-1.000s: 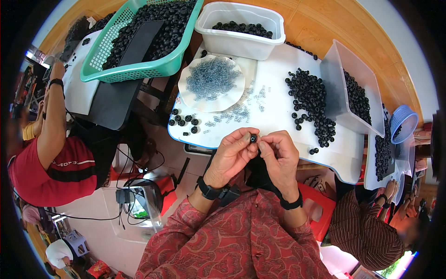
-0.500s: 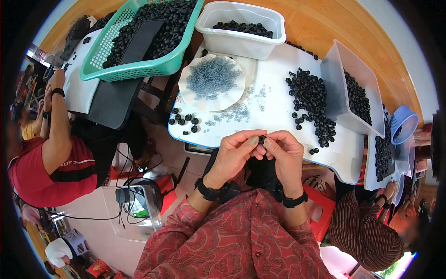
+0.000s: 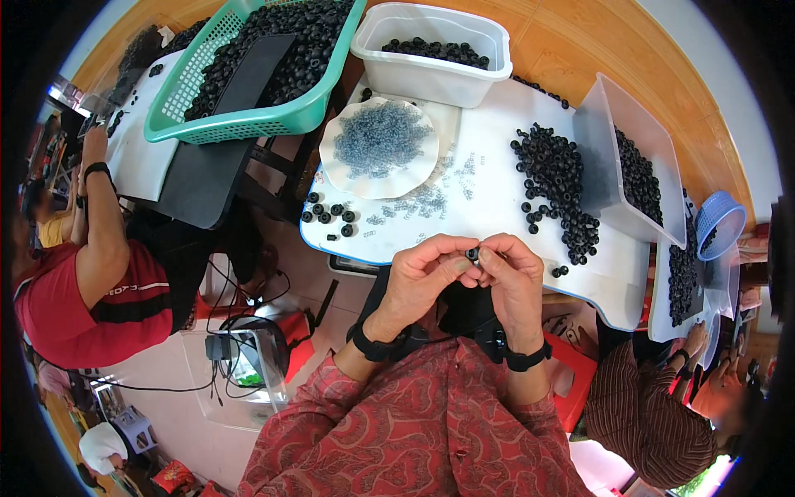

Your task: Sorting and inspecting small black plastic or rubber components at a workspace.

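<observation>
Just off the table's near edge, a small black rounded part (image 3: 472, 254) is pinched between the fingertips of both hands. My left hand (image 3: 424, 277) grips it from the left side with thumb and forefinger. From the right, the thumb and fingers of my right hand (image 3: 515, 280) close on the same piece. Several similar black parts (image 3: 325, 217) lie at the table's left corner. Behind them, a pale scalloped plate (image 3: 333, 175) holds a heap of tiny grey pieces (image 3: 381, 137) resembling coil springs, with more scattered beside it. Loose black parts (image 3: 551, 161) form a pile to the right.
A white tub (image 3: 431, 77) and a clear bin (image 3: 609, 186), both holding black parts, stand at the back and right. A green basket (image 3: 273, 126) full of them is on the left. Co-workers sit either side; a red-shirted person (image 3: 91, 311) is leftmost. Cables (image 3: 219, 348) hang over a floor box.
The black part has turned a little and shows more between my fingertips. Both hands have shifted slightly right. The co-worker's hands at the left have moved.
</observation>
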Motion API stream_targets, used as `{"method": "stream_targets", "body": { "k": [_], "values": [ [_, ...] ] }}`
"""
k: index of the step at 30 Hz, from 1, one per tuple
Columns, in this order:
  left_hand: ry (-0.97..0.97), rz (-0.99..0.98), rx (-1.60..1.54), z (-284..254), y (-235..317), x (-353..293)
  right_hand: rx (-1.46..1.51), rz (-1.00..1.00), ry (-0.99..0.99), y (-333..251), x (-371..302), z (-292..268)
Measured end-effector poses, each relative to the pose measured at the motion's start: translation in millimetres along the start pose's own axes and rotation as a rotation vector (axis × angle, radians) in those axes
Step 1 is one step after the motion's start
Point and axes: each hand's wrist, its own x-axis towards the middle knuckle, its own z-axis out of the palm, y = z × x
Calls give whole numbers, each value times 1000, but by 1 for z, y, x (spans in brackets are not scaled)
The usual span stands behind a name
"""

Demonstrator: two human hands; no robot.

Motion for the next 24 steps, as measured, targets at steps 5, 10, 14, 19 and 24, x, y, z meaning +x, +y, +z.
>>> {"method": "stream_targets", "body": {
  "k": [5, 10, 14, 19, 24],
  "values": [
    [10, 73, 52, 3, 0, -2, 35, -7, -46, -2, 0, 0],
    [5, 193, 211, 3, -1, -3, 52, -36, -77, 0, 0, -2],
    [3, 230, 256, 5, 4, -3, 63, -44, -83, -1, -1, -1],
    [24, 159, 227, 3, 1, -3, 21, -34, -72, -4, -1, 2],
    [69, 35, 112, 4, 2, -1, -57, -48, -19, -2, 0, 6]
  ]
}}
